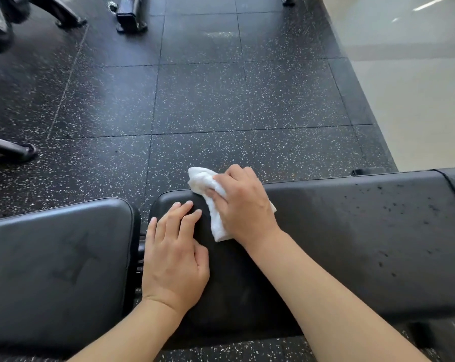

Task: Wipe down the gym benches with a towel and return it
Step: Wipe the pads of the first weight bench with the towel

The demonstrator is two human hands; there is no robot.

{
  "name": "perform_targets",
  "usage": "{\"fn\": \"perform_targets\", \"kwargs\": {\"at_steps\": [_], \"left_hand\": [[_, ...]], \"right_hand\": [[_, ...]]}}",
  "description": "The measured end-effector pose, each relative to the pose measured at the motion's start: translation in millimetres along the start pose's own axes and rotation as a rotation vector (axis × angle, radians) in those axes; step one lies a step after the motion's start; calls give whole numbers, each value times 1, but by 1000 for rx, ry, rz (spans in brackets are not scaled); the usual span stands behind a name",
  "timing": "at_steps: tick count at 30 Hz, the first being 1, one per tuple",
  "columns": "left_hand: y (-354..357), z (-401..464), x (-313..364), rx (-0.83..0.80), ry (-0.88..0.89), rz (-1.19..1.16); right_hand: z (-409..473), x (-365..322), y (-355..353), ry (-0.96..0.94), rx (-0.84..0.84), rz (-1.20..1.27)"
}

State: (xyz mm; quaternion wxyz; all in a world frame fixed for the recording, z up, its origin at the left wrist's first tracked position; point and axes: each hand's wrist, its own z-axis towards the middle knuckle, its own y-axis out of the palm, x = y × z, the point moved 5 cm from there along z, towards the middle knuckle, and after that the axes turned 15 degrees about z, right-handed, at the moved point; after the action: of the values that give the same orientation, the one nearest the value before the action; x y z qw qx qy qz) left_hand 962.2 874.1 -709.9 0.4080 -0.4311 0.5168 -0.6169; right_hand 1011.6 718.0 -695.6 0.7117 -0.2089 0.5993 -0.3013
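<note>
No brand, label or writing can be read on any surface here. Your right hand (pixel 243 205) presses a white towel (pixel 208 197) onto the far edge of the long black bench pad (pixel 351 244), with the fingers curled over the cloth and holding it; one end of the towel sticks out past the pad's far edge, and the other end hangs out under your wrist. Your left hand (pixel 174 257) lies flat on the same pad near its rounded left end, fingers straight and a little spread, holding nothing, just beside the towel.

A second bench pad (pixel 56 270) lies to the left, separated from the first by a narrow gap where dark frame parts show. To the right, the long pad continues far along, and its surface there carries many small dark specks (pixel 404 205). Beyond the far edge you have a wide stretch of black speckled rubber floor (pixel 208 100). Machine feet (pixel 129 19) stand at the top left, well apart from the benches. A pale smooth floor (pixel 417 87) begins at the right.
</note>
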Motion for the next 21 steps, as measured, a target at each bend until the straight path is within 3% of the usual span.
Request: {"fn": "perform_targets", "kwargs": {"at_steps": [6,11,17,21], "left_hand": [[-1,0,1,9,-5,7],[-1,1,1,-18,-3,11],[-1,2,1,-18,6,21],[1,2,1,7,34,35]], "right_hand": [[-28,67,-87,91,154,-126],[-19,62,-79,204,217,-178],[32,1,24,128,-75,-153],[42,1,30,130,-180,-67]]}}
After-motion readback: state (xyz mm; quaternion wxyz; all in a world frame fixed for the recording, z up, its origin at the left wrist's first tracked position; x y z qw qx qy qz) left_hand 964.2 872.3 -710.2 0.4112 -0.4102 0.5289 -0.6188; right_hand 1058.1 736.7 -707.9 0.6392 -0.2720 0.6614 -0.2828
